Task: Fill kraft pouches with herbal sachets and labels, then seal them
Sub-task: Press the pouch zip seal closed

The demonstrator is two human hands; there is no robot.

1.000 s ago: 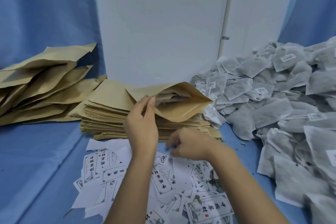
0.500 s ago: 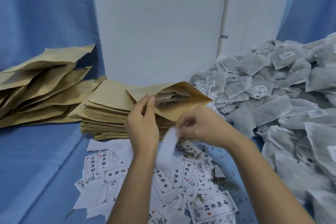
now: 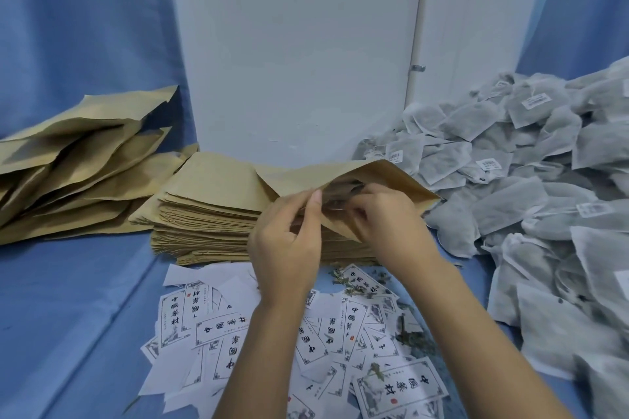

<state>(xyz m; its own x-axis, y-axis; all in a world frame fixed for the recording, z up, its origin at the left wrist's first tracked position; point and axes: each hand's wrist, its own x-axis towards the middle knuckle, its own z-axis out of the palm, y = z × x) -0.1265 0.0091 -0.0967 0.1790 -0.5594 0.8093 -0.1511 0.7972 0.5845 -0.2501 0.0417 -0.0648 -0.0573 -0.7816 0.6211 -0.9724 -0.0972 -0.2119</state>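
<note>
Open kraft pouch [image 3: 401, 177] is held atop the stack of flat pouches [image 3: 211, 211], mid-worktop [image 3: 68, 299]. Its mouth edge is pinched by the left hand [image 3: 289, 241]. The right hand [image 3: 384, 214] is curled inside the mouth; what it grips cannot be told. Labels [image 3: 218, 330] are scattered along the near edge, sachets [image 3: 510, 201] heaped at the right edge.

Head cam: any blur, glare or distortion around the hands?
Head view: light soft and even, no glare; slight blur on left hand and right hand at the kraft pouch mouth; labels legible; wide-angle bend tilts the wall panel edges.
</note>
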